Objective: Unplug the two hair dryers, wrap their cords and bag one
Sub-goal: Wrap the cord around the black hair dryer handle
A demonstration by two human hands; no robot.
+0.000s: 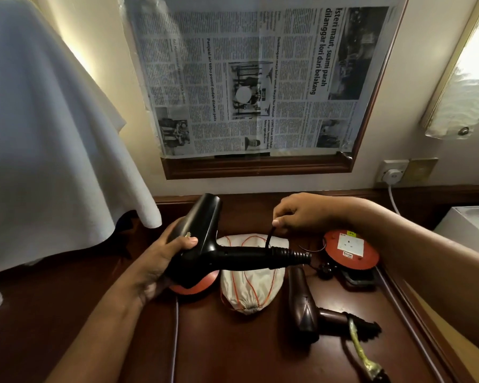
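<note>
left hand (166,254) gripping black hair dryer (205,244) body, right hand (302,211) pinching its cord (268,237)

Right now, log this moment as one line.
left hand: grips black hair dryer | right hand: pinches its cord | brown hair dryer: on table | cloth bag: unfilled

Newspaper (260,78) over the framed mirror, white cloth (39,120) left.

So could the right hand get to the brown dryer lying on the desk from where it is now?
Probably yes, once it lets go. The right hand is pinching the black cord of the black dryer. The brown dryer lies uncovered on the desk, just below that hand, with nothing between them.
</note>
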